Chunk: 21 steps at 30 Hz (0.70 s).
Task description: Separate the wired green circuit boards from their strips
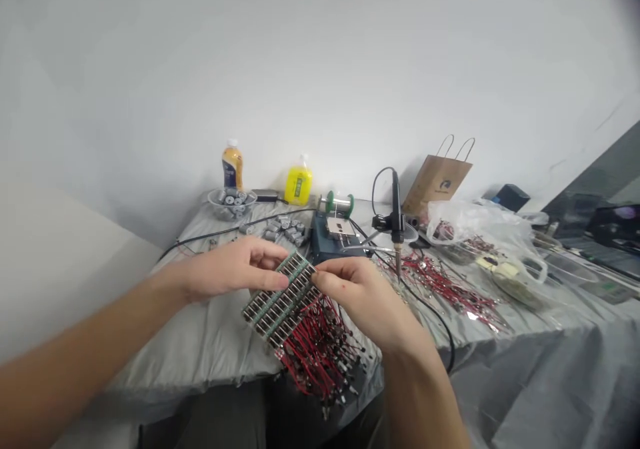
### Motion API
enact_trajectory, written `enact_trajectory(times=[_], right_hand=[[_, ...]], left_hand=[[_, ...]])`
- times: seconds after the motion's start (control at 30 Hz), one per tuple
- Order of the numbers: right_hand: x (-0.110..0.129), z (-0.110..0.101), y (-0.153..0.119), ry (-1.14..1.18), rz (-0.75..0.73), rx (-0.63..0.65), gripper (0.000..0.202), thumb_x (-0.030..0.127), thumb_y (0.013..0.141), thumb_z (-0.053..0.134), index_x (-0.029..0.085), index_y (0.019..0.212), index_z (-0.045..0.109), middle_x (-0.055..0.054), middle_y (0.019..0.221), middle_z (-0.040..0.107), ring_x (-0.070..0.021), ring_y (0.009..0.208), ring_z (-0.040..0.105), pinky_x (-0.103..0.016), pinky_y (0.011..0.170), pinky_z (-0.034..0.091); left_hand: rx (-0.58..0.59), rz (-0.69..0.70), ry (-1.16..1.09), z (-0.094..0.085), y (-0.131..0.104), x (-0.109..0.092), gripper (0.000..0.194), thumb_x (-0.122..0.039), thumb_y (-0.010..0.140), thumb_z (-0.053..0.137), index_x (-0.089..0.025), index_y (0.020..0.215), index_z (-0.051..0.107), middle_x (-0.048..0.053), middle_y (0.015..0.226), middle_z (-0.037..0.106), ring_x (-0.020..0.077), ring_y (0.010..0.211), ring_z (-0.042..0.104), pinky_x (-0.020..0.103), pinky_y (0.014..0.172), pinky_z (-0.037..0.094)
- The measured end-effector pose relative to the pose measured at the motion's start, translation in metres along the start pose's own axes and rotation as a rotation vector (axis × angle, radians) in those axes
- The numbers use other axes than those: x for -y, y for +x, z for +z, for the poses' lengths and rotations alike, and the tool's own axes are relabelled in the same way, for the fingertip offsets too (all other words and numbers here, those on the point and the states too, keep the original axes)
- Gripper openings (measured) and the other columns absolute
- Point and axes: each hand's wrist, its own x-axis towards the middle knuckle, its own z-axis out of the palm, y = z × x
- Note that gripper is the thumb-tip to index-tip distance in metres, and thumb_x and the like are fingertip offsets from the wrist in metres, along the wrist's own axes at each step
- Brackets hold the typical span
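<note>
My left hand (250, 268) grips the upper left part of a circuit board panel (283, 302), thumb across its face. Rows of small metal parts cover the green panel, which is tilted above the table's front edge. My right hand (357, 289) is closed, thumb and forefinger pinched at the panel's upper right edge; whether a wire is also between them is hidden. Many red and black wires (323, 352) hang from the panel's lower right side over the table edge. Behind the hands stands a soldering station (323, 239) with a solder spool (337, 202) on top.
A soldering iron (396, 219) stands upright, tip down, right of the station. Grey cylindrical parts (287, 228) lie behind my left hand, more in a clear bowl (213, 199). Loose red wires (445, 282), a plastic bag (485, 226) and a paper bag (437, 179) are at right.
</note>
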Motion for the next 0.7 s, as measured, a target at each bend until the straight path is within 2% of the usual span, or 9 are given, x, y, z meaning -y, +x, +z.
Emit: enact_trajectory(times=[0.13,0.2,0.3,0.37,0.43,0.6,0.7], right_hand=[[-0.014,0.003,0.005,-0.003,0.028,-0.012,0.026,0.031,0.100,0.061,0.017,0.082,0.074,0.003,0.071,0.055,-0.0128,0.066,0.043,-0.029,0.060,0.030],[-0.020,0.004,0.002,0.001,0.036,-0.029,0.026,0.031,0.101,0.062,0.018,0.081,0.072,0.004,0.070,0.053,-0.0121,0.066,0.041,-0.029,0.059,0.029],[-0.029,0.006,-0.007,0.037,0.038,-0.063,0.028,0.041,0.103,0.065,0.019,0.091,0.076,0.002,0.079,0.064,-0.0128,0.072,0.049,-0.027,0.063,0.036],[-0.035,0.006,-0.015,0.092,0.052,-0.063,0.030,0.048,0.103,0.067,0.020,0.099,0.079,0.000,0.090,0.072,-0.0147,0.079,0.057,-0.027,0.068,0.042],[-0.043,0.007,-0.023,0.175,0.081,-0.033,0.032,0.051,0.101,0.071,0.020,0.102,0.080,-0.002,0.093,0.074,-0.0151,0.079,0.059,-0.027,0.068,0.044],[-0.057,0.013,-0.030,0.314,0.106,0.031,0.033,0.047,0.094,0.081,0.018,0.085,0.070,0.004,0.075,0.059,-0.0102,0.065,0.046,-0.024,0.057,0.035],[-0.061,0.015,-0.028,0.346,0.096,0.034,0.033,0.044,0.094,0.082,0.017,0.082,0.066,0.005,0.074,0.055,-0.0099,0.066,0.045,-0.023,0.056,0.035]], left_hand=[[0.063,-0.062,-0.056,0.006,0.016,0.005,0.031,-0.047,0.097,0.078,-0.018,0.108,0.076,0.000,0.084,0.069,0.0141,0.073,0.061,0.024,0.064,0.045],[0.078,-0.087,-0.057,0.006,0.020,0.004,0.026,-0.043,0.095,0.081,-0.019,0.101,0.075,-0.003,0.077,0.064,0.0126,0.069,0.057,0.022,0.062,0.044],[0.087,-0.104,-0.055,0.005,0.022,0.002,0.025,-0.038,0.093,0.084,-0.018,0.085,0.070,-0.006,0.067,0.056,0.0106,0.062,0.051,0.020,0.057,0.041],[0.091,-0.102,-0.070,0.006,0.022,0.002,0.022,-0.036,0.094,0.083,-0.018,0.086,0.072,-0.005,0.068,0.060,0.0104,0.062,0.052,0.020,0.057,0.041],[0.092,-0.091,-0.099,0.008,0.022,0.007,0.018,-0.035,0.094,0.083,-0.018,0.093,0.076,-0.003,0.072,0.066,0.0107,0.064,0.056,0.019,0.058,0.041],[0.089,-0.065,-0.188,0.016,0.022,0.032,0.017,-0.036,0.096,0.082,-0.019,0.096,0.080,-0.001,0.079,0.076,0.0118,0.069,0.066,0.019,0.063,0.046],[0.074,-0.066,-0.242,0.021,0.022,0.044,0.023,-0.043,0.099,0.080,-0.022,0.107,0.082,0.002,0.091,0.083,0.0168,0.083,0.076,0.023,0.075,0.055]])
